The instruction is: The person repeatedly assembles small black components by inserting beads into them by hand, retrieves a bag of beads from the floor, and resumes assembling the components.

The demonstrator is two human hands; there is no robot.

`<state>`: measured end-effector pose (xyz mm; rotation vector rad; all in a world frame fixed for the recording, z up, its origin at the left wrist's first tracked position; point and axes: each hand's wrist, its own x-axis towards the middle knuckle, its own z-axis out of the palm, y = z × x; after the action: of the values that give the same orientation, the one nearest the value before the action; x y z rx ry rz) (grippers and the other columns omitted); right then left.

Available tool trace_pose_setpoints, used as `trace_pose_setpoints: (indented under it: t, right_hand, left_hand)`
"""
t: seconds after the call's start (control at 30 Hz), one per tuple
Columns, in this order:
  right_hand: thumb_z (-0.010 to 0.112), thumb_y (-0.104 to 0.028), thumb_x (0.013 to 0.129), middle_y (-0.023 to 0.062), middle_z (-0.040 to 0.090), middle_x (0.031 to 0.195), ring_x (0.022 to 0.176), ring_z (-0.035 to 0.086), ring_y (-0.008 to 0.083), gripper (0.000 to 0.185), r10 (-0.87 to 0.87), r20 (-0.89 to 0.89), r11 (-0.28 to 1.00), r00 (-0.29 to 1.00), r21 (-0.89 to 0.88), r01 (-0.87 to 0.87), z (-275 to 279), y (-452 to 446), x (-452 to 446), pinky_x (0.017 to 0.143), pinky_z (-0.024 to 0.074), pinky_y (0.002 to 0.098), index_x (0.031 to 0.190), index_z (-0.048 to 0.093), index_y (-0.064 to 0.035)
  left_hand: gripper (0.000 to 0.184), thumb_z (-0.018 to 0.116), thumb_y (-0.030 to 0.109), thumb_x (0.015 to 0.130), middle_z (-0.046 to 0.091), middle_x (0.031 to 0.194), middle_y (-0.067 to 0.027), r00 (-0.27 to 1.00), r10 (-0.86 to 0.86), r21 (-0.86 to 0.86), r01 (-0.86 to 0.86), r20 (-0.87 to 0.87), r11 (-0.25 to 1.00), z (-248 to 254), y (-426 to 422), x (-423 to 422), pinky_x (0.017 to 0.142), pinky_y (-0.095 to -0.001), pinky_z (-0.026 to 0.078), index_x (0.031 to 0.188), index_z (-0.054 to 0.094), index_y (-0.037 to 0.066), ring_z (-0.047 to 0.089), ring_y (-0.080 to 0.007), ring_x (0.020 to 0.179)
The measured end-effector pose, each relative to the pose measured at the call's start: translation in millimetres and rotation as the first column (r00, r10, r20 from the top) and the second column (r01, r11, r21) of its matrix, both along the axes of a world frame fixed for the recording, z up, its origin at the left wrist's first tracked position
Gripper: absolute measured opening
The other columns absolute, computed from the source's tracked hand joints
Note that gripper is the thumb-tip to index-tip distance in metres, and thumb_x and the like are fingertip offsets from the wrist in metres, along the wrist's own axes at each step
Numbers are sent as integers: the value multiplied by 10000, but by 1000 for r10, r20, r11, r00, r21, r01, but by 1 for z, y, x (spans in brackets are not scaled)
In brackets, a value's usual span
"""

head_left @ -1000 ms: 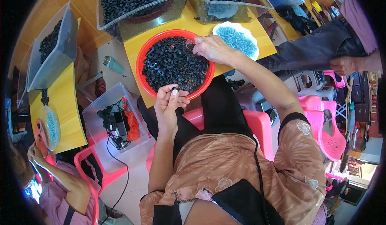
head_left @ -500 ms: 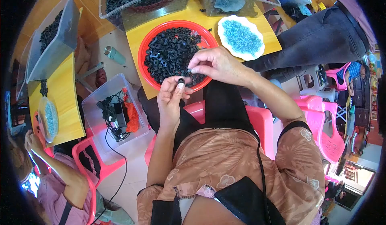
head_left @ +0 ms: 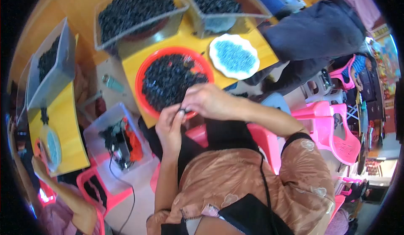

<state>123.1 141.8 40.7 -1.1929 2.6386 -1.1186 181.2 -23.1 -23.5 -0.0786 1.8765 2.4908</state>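
left hand: pinching small black piece, seemingly to steady it
right hand: fingertips meeting there, grip unclear
round red plastic basin: near, likely for reach

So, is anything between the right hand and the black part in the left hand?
Nothing visible: the right hand is at the black part, which the left hand holds. The bowl shows behind both hands, not between them. Blur hides whether the right hand touches the part.

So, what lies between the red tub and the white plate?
In the head view, a narrow strip of yellow tabletop separates the red tub from the white plate, with a small dark speck near the tub's rim.
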Motion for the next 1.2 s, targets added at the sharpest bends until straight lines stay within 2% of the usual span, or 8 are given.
trace_pose_setpoints:
  t: [0.1,0.17,0.27,0.53,0.7,0.83,1.03,1.2]
  right_hand:
    - [661,-61,732,146,630,761,751,623,329,98,6,98,998,995,-60,0,7,1,-4,654,481,399,823,647,-30]
    - [690,-55,721,137,654,726,680,648,276,147,5,353,999,936,-41,10,22,3,-5,629,485,356,857,648,-20]
    - [702,-77,754,85,670,721,632,625,137,176,72,473,996,878,-74,-41,33,7,-5,616,465,280,912,643,-28]
    - [749,-165,769,-25,590,684,626,511,36,188,-26,632,996,774,-47,73,18,12,-2,578,417,208,859,641,-40]
    - [723,-161,801,-3,631,735,688,558,43,152,-2,688,976,726,-158,153,-4,26,2,619,445,212,861,663,-36]
    - [699,-148,794,57,667,761,705,625,124,116,-288,284,954,915,2,300,-19,59,-33,650,484,275,835,675,-42]
    - [663,-125,746,147,634,789,776,616,324,104,-380,-181,843,907,336,420,-9,59,-79,701,489,416,829,673,-64]
    - [653,-113,745,152,657,835,826,634,334,98,-369,-134,814,920,430,390,-13,42,-93,733,503,426,828,688,-74]
  left_hand:
    - [122,556,-10,891,624,843,-49,1000,-22,37,22,-7,999,3,-1,0,661,-205,470,1012,571,-19,580,-78,725]
    - [138,566,0,880,632,838,-57,997,-76,55,76,-3,996,-1,-5,0,674,-226,464,1018,565,6,599,-104,727]
    - [125,571,10,882,636,849,-62,988,-152,122,154,-25,980,1,-4,2,678,-230,469,1007,557,12,606,-112,729]
    - [131,531,28,914,626,849,-57,971,-233,134,239,-62,962,3,-4,3,661,-214,472,1040,558,4,609,-107,746]
    - [133,514,33,920,634,912,-84,981,-196,208,194,-13,959,2,-3,1,667,-225,481,1048,540,12,617,-124,748]
    - [143,495,28,924,639,940,-105,989,-148,244,138,25,960,1,-3,-1,664,-232,477,1067,512,27,612,-130,741]
    - [180,494,29,926,637,950,-102,989,-136,199,121,61,972,1,-5,-3,661,-223,471,1102,528,20,607,-117,748]
    - [191,501,43,928,639,955,-106,986,-148,212,129,75,969,-3,-8,-4,661,-220,468,1114,536,17,606,-114,747]
